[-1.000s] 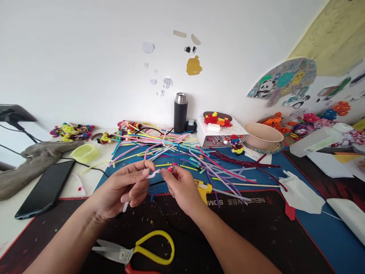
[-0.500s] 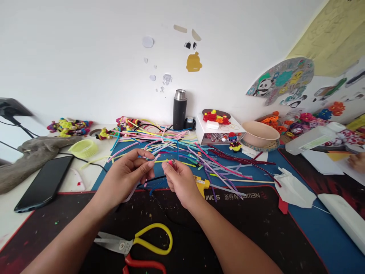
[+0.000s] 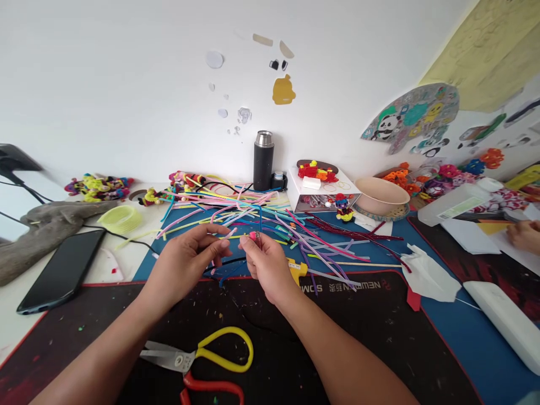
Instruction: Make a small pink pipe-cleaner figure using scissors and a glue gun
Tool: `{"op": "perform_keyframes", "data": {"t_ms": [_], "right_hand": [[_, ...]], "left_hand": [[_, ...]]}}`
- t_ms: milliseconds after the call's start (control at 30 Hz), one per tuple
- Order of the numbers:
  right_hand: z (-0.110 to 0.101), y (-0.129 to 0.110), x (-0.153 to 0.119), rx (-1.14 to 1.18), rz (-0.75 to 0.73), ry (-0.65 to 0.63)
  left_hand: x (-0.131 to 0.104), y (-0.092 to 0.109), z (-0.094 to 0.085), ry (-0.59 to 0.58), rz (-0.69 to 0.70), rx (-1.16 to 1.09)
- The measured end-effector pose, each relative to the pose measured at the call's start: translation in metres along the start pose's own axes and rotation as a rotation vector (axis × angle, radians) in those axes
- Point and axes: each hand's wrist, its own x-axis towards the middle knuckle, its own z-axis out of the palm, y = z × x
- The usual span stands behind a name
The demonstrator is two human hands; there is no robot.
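Observation:
My left hand (image 3: 185, 256) pinches a short pale pink pipe cleaner (image 3: 231, 233), its tip sticking out past thumb and finger towards the right. Close beside it, my right hand (image 3: 266, 264) is closed around a small lighter (image 3: 255, 237) with a pink part and a metal top; most of it is hidden in the fingers. A narrow gap separates the two hands. Below them on the dark mat lie scissors (image 3: 189, 360) with one yellow and one red handle, blades parted. Just behind my right hand, a yellow glue gun (image 3: 297, 271) shows in part.
Many loose pipe cleaners (image 3: 228, 209) spread behind the hands. A black thermos (image 3: 263, 163), a white box (image 3: 323, 194) and a beige bowl (image 3: 382, 194) stand along the wall. A phone (image 3: 63, 270) lies at left. Another person's hand (image 3: 525, 236) is at the far right.
The view has shifted slightly, so everything sits a little further left. Both hands keep their grips and stay almost in the same place.

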Motion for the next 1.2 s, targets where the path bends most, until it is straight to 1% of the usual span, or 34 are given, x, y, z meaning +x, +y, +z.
{"op": "perform_keyframes", "data": {"t_ms": [233,367,500,733,867,1000,1200], "right_hand": [[0.0002,-0.0014,-0.0006,-0.012,-0.024,-0.013],[-0.0006,-0.0006,0.0002,-0.022,-0.029,-0.013],[-0.0006,-0.0002,0.0008,-0.030,-0.028,-0.009],[-0.0001,-0.0012,0.0007,-0.046,-0.012,-0.006],[-0.0005,-0.0008,0.0001,-0.074,-0.011,-0.006],[-0.0006,-0.0004,-0.0009,-0.105,-0.010,-0.035],[0.0004,-0.0026,-0.0028,-0.143,-0.010,-0.067]], "left_hand": [[0.0035,0.0067,-0.0026,-0.070,-0.088,-0.185],[0.0044,0.0063,-0.0022,-0.101,-0.157,-0.274],[0.0054,0.0040,-0.0013,-0.123,-0.228,-0.339],[0.0057,0.0049,-0.0017,-0.155,-0.312,-0.424],[0.0053,0.0070,-0.0016,-0.161,-0.327,-0.430],[0.0050,0.0075,-0.0014,-0.152,-0.325,-0.420],[0.0060,0.0079,0.0000,-0.108,-0.244,-0.353]]}}
